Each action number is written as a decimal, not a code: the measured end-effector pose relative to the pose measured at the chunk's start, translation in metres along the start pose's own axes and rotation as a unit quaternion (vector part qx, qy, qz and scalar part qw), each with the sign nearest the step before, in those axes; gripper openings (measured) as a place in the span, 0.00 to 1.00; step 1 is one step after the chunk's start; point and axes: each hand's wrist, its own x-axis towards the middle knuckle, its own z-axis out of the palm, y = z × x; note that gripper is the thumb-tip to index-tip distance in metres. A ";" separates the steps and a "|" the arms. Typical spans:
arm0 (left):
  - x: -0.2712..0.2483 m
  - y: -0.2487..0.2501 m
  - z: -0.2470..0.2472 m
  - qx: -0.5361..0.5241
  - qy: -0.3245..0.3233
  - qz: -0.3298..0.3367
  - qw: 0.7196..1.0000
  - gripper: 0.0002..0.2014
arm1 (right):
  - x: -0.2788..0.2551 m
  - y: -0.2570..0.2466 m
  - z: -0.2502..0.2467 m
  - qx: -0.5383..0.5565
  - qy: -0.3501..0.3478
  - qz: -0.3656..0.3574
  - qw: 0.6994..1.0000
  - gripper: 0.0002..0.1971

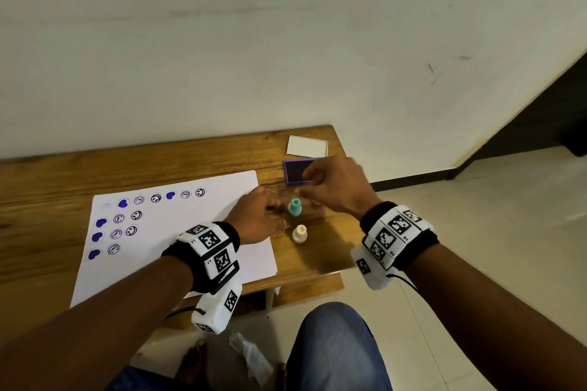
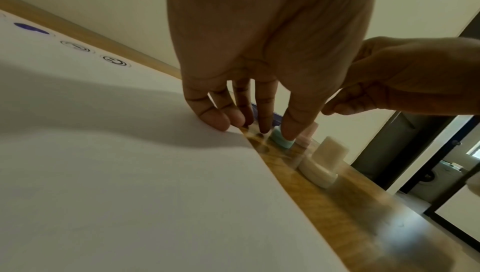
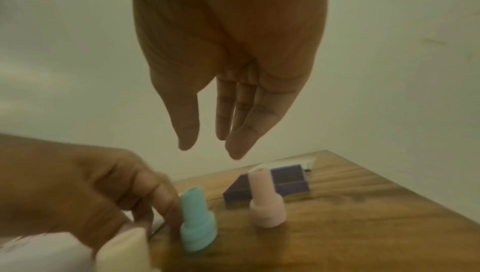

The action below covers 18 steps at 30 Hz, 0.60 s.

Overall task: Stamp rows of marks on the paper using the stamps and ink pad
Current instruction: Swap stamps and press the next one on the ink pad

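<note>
The white paper [image 1: 190, 232] carries rows of blue hearts and smiley marks on its left half. To its right a teal stamp [image 1: 294, 207], a cream stamp [image 1: 299, 233] and a pink stamp [image 3: 266, 200] stand upright on the wood. My left hand [image 1: 274, 211] reaches down at the paper's right edge with fingers nearly straight, and one fingertip [image 2: 289, 130] touches the teal stamp [image 2: 281, 140]. My right hand [image 3: 207, 148] hangs open and holds nothing, above the pink stamp and the purple ink pad [image 1: 297, 172].
The wooden table [image 1: 95, 168] stands against a pale wall, and its right edge runs just past the stamps. The ink pad's white lid [image 1: 306, 146] lies at the far right corner. My knee in blue jeans [image 1: 336, 346] is below the table's front edge.
</note>
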 end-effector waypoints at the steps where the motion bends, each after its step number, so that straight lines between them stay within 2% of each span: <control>1: 0.000 0.000 0.000 0.003 0.000 0.001 1.000 0.21 | 0.002 0.005 -0.004 0.010 0.014 0.016 1.000 0.17; 4: -0.003 0.003 -0.002 -0.012 0.000 -0.002 1.000 0.20 | 0.004 0.018 -0.010 0.017 0.008 0.049 0.999 0.16; 8: -0.009 0.010 -0.009 -0.032 0.002 -0.004 0.999 0.16 | -0.003 0.024 0.004 -0.017 -0.042 0.032 0.998 0.16; 12: -0.018 0.020 -0.017 -0.064 0.023 -0.014 0.998 0.13 | -0.008 0.025 0.013 -0.019 -0.037 0.030 0.999 0.12; 15: -0.029 0.028 -0.017 -0.101 0.031 -0.006 0.994 0.16 | -0.013 0.026 0.005 0.044 0.001 0.043 0.998 0.11; 18: -0.041 0.039 -0.014 -0.163 0.032 0.025 0.986 0.22 | -0.024 0.025 -0.007 0.177 0.036 0.040 0.983 0.14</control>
